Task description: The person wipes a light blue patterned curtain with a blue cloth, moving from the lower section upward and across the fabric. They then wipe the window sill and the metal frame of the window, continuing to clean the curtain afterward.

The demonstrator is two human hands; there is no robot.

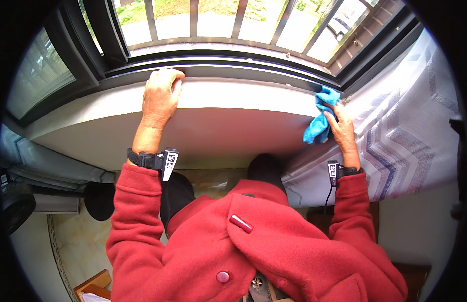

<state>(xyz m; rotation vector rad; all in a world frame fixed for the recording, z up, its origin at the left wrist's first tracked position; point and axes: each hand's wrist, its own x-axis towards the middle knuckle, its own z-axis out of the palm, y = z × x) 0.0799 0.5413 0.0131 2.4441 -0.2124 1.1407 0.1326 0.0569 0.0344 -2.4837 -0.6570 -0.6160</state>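
A blue cloth (317, 126) is bunched in my right hand (341, 122), at the right end of the white windowsill (233, 94). Its upper part touches the corner where the sill meets the dark window frame (237, 73). My left hand (161, 90) rests on the left part of the sill with its fingers curled against the lower edge of the frame. Those fingertips are partly hidden, and I see nothing held in that hand. Both wrists carry black straps with small devices.
Metal bars (193, 19) stand outside the open window section. A sliding glass pane (44, 75) is at the left. A patterned curtain (399, 151) hangs close beside my right hand, another curtain (48, 158) at the left. A black fan-like object (18, 207) stands lower left.
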